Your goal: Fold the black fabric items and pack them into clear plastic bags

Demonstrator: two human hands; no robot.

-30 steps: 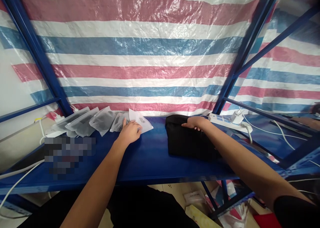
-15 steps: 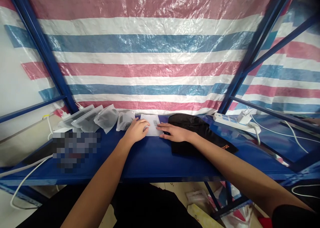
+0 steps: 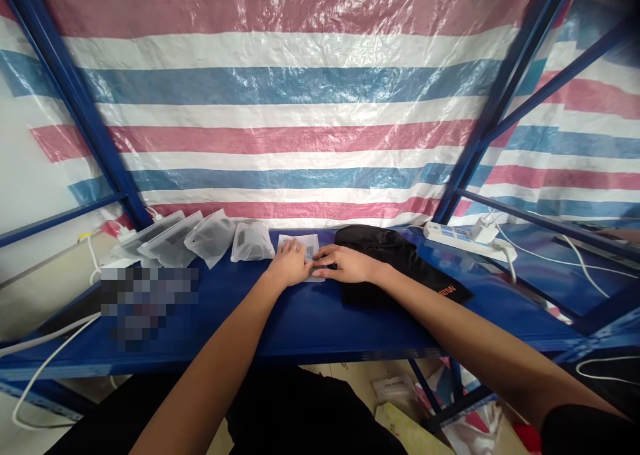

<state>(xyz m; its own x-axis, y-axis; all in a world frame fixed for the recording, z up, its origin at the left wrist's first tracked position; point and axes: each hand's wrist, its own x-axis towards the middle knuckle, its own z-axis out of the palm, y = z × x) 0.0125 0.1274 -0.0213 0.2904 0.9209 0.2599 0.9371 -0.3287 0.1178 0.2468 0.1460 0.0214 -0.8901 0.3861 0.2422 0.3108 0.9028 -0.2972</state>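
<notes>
A small white packet with a printed label (image 3: 303,244) lies flat on the blue shelf (image 3: 300,322). My left hand (image 3: 289,266) rests on its left part, fingers lying flat on it. My right hand (image 3: 345,263) touches its right edge, fingers together near the label. A black bag (image 3: 395,268) lies just right of the packet, under my right wrist.
Several grey and white pouches (image 3: 213,236) lean in a row at the back left. A white power strip (image 3: 465,235) with a plug and cables sits at the back right. A striped tarp (image 3: 300,95) closes the back. Blue frame posts (image 3: 475,142) stand on both sides.
My right hand left the black bag and came over to the white packet. The packet was slid a little right and now lies flat under both hands.
</notes>
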